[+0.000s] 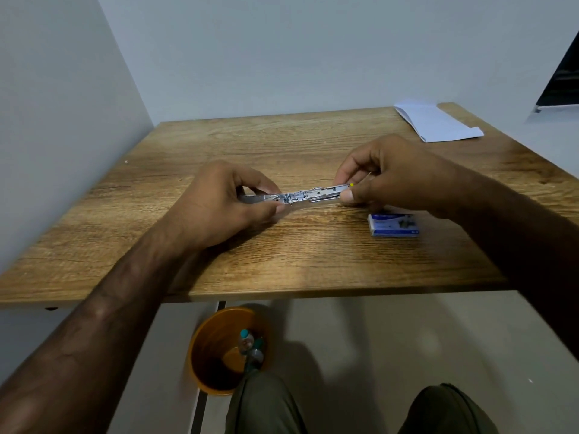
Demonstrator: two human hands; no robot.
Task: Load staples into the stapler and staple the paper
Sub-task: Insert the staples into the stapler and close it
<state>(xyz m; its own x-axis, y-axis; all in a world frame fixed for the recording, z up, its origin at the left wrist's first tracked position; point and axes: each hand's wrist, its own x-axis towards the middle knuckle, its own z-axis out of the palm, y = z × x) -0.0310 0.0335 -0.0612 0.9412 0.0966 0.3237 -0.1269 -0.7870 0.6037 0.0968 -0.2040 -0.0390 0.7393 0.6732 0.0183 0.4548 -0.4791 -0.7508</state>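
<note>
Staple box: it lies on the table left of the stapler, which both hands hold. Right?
No. In the head view the staple box lies right of the stapler, on the table; left hand and right hand do hold the stapler.

Kinda dim, soft overhead light, glossy sheen on the table (313,267) this side of the left hand (219,202), edges warped, slightly soft focus

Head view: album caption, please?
Left hand and right hand hold an opened stapler at a table, staple box and paper nearby.
</note>
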